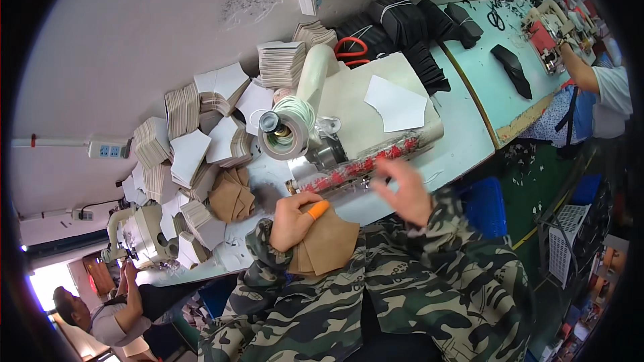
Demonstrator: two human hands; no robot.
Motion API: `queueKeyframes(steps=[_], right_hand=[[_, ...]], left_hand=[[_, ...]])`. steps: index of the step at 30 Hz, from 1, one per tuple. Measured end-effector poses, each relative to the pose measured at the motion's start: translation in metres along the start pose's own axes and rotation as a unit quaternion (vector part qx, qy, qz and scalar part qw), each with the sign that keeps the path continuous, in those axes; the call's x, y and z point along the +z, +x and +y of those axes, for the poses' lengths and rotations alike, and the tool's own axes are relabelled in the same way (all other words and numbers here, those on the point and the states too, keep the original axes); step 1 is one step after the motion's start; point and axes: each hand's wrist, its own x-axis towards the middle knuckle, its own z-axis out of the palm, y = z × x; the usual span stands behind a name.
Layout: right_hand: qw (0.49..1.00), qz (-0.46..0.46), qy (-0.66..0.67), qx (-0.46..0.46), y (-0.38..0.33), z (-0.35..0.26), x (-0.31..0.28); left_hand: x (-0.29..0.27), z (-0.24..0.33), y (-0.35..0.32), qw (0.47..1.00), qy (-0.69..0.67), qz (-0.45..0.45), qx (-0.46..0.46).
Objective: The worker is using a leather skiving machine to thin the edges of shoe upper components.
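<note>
Camouflage sleeves come up from the lower edge of the head view, one to each of the hands at the near rim of the pale blue worktop. The left hand is closed on a small stack of tan cut pieces, fingers curled over its upper edge and pressing it against the person's chest; an orange finger cot covers one fingertip. The right hand is blurred, its fingers spread and holding nothing, hovering just beside the machine's clear guard with red parts. Behind that guard stands a cream machine with a spool of pale thread at its near end and a white cut piece lying on its flat top. A second heap of tan pieces lies on the worktop left of the machine, near the left hand. Beyond it, stacks of white and cream pieces crowd along the wall. Black folded pieces and red-handled scissors lie further back. Another person's arm works at the far right, and a third person sits at a machine at lower left
</note>
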Motion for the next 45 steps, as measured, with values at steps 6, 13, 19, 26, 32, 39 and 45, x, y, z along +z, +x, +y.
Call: queueKeyframes(steps=[6, 13, 19, 26, 32, 39, 45], right_hand=[[0.856, -0.263, 0.394, 0.208, -0.029, 0.010, 0.060], [0.838, -0.241, 0.433, 0.229, -0.028, 0.005, 0.057], [0.870, -0.133, 0.394, 0.265, -0.005, 0.016, 0.064], [0.797, -0.103, 0.493, 0.333, -0.008, 0.013, 0.065], [0.812, -0.102, 0.475, 0.324, -0.017, 0.029, 0.068], [0.789, -0.129, 0.498, 0.336, -0.015, 0.015, 0.071], [0.781, -0.141, 0.500, 0.347, -0.018, 0.014, 0.063]], left_hand=[[0.007, 0.007, 0.009, 0.993, 0.064, 0.053, 0.081], [-0.005, -0.013, 0.009, 0.998, -0.051, -0.011, 0.023], [-0.031, -0.025, 0.059, 0.992, 0.100, -0.019, -0.069], [-0.042, -0.003, 0.082, 0.984, 0.066, -0.125, -0.111], [-0.050, 0.006, 0.065, 0.968, -0.003, -0.120, -0.222], [-0.036, -0.014, 0.073, 0.994, 0.103, 0.006, 0.045], [-0.046, -0.025, 0.072, 0.991, 0.100, -0.081, -0.043]])
